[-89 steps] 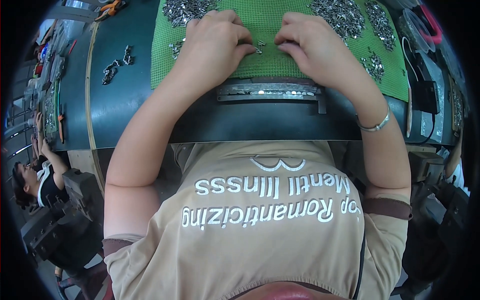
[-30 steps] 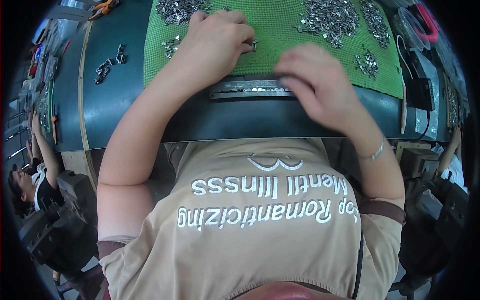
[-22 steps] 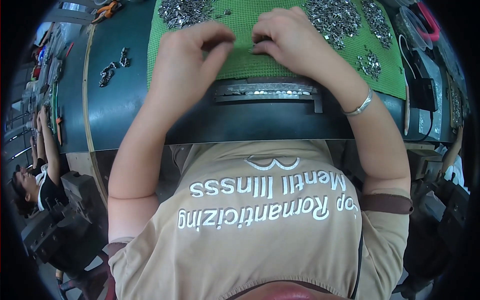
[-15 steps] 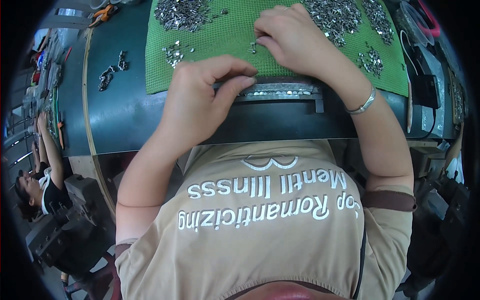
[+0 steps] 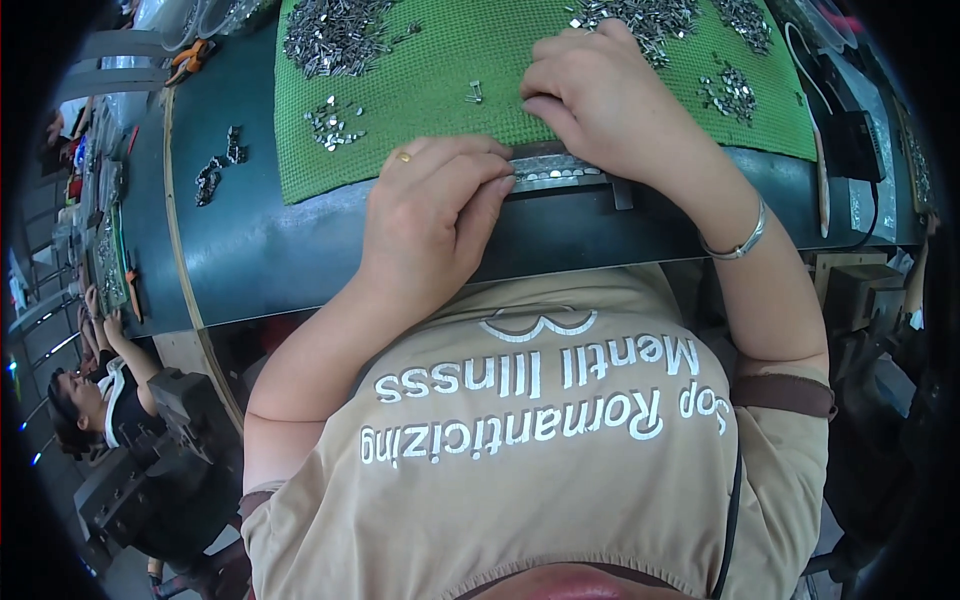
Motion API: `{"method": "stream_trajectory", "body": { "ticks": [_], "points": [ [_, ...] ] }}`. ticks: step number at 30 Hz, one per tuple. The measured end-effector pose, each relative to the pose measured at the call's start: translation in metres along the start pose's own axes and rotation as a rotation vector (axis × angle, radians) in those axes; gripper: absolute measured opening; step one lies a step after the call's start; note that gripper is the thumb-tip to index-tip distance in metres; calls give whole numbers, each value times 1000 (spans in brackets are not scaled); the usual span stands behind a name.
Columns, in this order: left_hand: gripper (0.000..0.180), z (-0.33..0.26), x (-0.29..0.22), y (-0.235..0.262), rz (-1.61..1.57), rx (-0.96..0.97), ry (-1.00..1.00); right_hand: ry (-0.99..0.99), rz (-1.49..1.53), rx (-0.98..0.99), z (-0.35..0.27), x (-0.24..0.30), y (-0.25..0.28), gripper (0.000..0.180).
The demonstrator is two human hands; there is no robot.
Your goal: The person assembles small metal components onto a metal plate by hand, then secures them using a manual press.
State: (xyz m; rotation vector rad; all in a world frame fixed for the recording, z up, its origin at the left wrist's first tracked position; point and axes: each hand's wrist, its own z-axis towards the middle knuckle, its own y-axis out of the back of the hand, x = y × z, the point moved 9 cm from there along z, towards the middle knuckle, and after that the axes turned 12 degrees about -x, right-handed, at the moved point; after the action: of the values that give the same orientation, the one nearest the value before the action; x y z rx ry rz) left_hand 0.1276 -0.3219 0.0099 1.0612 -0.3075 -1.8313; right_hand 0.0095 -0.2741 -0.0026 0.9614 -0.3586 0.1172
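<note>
My left hand (image 5: 430, 205) is closed, thumb and fingertips pressed together against the left part of a narrow metal strip (image 5: 560, 180) at the table's front. Small shiny pieces sit in a row along that strip, and my hand covers its left end. Whatever lies in the pinch is too small or hidden to name. Just above the strip, my right hand (image 5: 605, 95) hovers at the mat with fingers curled together; its fingertips' contents are hidden. A small metal piece (image 5: 474, 93) lies alone on the green mat (image 5: 430, 110), left of my right hand.
Heaps of small metal parts (image 5: 335, 40) cover the mat's far side, with smaller piles (image 5: 333, 125) nearer. A dark linked chain (image 5: 217, 168) and orange-handled pliers (image 5: 190, 62) lie left. A black box with a cable (image 5: 855, 145) sits right. Another person (image 5: 90, 395) works far left.
My right hand has moved away from the lone metal piece, nearer the strip. My left fingers have drawn together at the strip. The whole view has shifted slightly.
</note>
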Motion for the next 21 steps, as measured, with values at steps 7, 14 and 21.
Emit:
{"method": "stream_trajectory", "body": {
  "ticks": [7,14,21],
  "points": [
    [20,-4,-17,0,120,-46,-206,48,74,-2,2,-3,-5,8],
    [35,-15,-5,6,45,56,-105,-178,411,-64,-23,34,12,6],
    [42,-23,9,4,-79,-2,15,-35,130,-87,-24,51,9,6]
  ]
}}
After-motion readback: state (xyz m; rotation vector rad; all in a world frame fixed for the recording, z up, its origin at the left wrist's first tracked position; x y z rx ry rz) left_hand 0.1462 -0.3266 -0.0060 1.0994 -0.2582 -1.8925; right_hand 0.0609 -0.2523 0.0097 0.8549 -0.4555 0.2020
